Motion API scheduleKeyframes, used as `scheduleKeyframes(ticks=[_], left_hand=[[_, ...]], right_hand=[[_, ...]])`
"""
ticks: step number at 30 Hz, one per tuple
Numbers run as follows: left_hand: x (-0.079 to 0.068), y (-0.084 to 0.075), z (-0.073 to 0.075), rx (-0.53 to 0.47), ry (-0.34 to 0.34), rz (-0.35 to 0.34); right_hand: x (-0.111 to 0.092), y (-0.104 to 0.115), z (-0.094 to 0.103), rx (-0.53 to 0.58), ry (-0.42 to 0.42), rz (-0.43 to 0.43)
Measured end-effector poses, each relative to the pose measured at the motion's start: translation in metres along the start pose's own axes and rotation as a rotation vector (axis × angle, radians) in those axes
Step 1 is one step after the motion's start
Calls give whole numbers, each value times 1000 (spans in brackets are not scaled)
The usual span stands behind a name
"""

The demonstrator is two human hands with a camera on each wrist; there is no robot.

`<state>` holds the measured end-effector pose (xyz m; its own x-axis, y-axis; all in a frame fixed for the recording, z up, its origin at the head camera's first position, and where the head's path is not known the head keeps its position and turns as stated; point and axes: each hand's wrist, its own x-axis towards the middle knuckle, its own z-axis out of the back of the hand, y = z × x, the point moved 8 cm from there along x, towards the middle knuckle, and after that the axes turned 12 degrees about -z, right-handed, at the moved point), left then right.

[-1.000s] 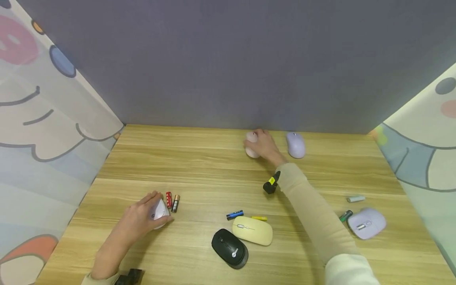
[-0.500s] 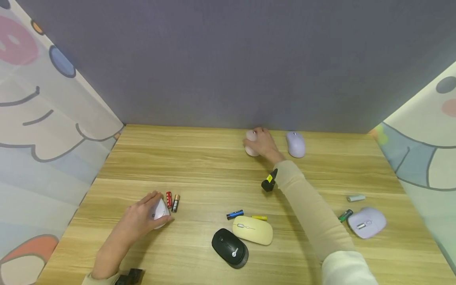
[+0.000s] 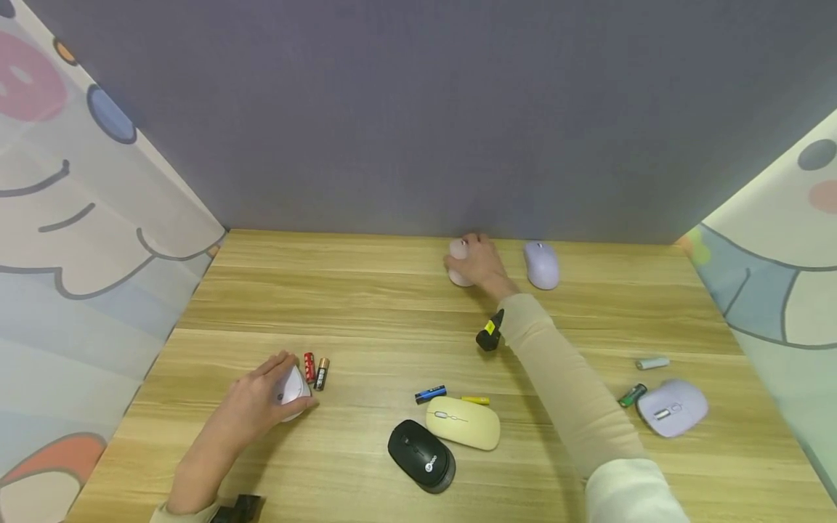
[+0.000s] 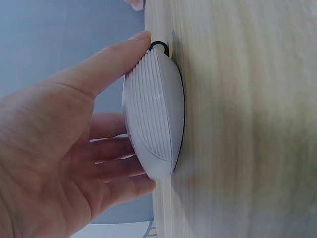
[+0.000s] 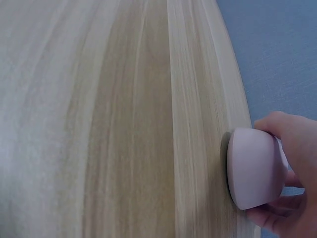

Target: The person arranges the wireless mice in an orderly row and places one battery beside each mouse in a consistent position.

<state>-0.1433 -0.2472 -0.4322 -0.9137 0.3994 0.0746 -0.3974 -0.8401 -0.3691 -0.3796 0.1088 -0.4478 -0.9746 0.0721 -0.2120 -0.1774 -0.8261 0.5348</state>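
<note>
Wooden table (image 3: 366,305) | left grip (image 3: 258,396) holds white mouse (image 3: 293,390), red battery (image 3: 309,367) just beside | right grip (image 3: 482,264) holds pink mouse (image 5: 252,168)

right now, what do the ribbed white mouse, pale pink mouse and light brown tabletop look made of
Ribbed white mouse: probably satin plastic; faint highlights along its ribs. Pale pink mouse: likely matte plastic; soft, even shading. Light brown tabletop: wood or laminate, low sheen; streaked grain fits either.

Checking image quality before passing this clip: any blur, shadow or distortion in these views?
Head: soft shadow beside the right sleeve; left wrist: white mouse fairly clear, table grain blurred; right wrist: table edge bows, pale sheen at left.
</note>
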Motion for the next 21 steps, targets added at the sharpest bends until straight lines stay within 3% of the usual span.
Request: scheduleKeyframes(ticks=[21], left_hand=[[0,-1,0,1,-3,-7]], right_hand=[[-2,4,-2,-19,-27,-38]])
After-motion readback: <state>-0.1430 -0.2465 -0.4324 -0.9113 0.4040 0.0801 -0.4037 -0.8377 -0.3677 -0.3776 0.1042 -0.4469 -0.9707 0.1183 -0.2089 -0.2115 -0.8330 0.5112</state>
